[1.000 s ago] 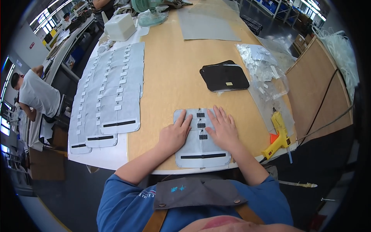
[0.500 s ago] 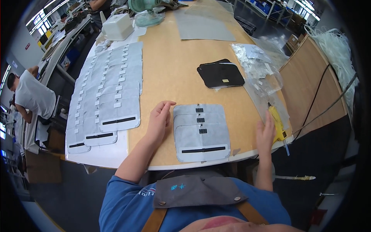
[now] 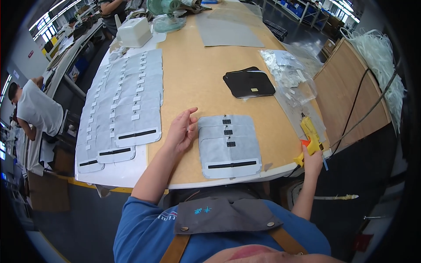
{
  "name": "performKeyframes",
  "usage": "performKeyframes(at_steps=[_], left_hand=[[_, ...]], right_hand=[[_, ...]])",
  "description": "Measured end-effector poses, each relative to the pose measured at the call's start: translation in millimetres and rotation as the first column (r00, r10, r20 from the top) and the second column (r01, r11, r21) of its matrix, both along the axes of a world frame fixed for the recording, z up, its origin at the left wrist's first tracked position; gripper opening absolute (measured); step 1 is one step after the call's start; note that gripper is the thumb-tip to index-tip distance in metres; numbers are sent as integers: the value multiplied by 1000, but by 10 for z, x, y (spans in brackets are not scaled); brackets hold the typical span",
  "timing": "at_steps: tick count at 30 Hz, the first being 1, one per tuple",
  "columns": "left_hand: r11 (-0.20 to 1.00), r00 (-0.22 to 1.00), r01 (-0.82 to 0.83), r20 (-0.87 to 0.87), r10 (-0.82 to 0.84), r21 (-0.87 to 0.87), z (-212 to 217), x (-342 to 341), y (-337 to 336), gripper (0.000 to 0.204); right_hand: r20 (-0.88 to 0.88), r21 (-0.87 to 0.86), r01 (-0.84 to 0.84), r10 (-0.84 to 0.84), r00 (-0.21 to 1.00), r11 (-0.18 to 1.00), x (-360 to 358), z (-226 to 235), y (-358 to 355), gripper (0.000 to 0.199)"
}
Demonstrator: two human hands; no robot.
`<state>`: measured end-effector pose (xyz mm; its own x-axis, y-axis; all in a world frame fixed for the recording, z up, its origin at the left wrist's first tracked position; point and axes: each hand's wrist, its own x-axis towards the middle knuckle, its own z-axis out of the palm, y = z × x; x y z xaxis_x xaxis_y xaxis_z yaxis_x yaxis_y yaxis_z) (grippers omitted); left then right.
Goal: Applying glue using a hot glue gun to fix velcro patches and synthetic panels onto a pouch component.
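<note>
In the head view, the right hand (image 3: 312, 161) has its fingers closed around the handle of a yellow glue gun (image 3: 312, 131) at the worktop's (image 3: 193, 79) near right edge. The left hand (image 3: 180, 131) is loosely open — fingers slightly bent — just beside grey cloth pieces (image 3: 230, 152) lying flat by the near edge. Black pads (image 3: 247, 84) lie beyond.

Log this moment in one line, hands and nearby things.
right hand: on yellow glue gun | left hand: empty, beside grey panels | grey panels: flat on table | black panels: farther back
</note>
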<state>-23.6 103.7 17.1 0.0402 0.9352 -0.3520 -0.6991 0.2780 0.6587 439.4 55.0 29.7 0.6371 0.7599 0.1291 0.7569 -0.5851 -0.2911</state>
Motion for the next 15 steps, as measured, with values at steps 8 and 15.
performKeyframes(at_steps=[8, 15], left_hand=[[986, 988, 153, -37, -151, 71, 26, 3, -29, 35], [979, 966, 175, 173, -191, 101, 31, -20, -26, 28]], right_hand=[[-203, -44, -79, 69, 977, 996, 365, -210, 130, 60], [-839, 346, 95, 262, 477, 933, 691, -430, 139, 37]])
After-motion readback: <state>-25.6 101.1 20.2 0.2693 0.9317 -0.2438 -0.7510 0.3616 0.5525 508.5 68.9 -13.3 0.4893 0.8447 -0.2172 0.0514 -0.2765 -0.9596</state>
